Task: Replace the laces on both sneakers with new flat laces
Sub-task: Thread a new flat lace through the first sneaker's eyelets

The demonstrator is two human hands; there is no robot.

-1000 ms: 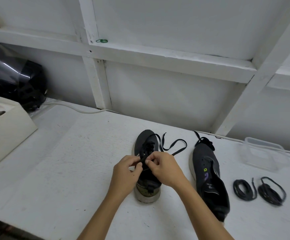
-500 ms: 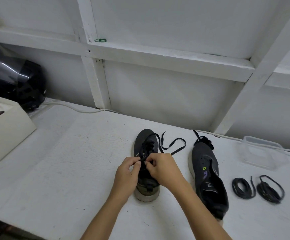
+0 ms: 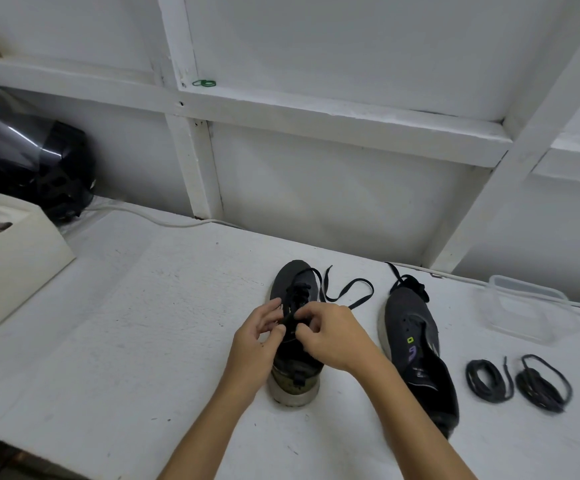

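Pinching the flat lace (image 3: pixel 349 296) mid-table, left hand (image 3: pixel 259 337) and right hand (image 3: pixel 330 336) have barely shifted over the sneaker (image 3: pixel 297 327); threading continues, unfinished.

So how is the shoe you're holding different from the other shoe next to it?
The left sneaker stands upright with both hands on its laces: the left hand and right hand pinch a lace at its middle. The right sneaker leans on its side, untouched. The left sneaker's eyelets hold lace; the right sneaker's visible eyelets look empty, with lace bunched at its toe. Both are dark, toes pointing at the wall.
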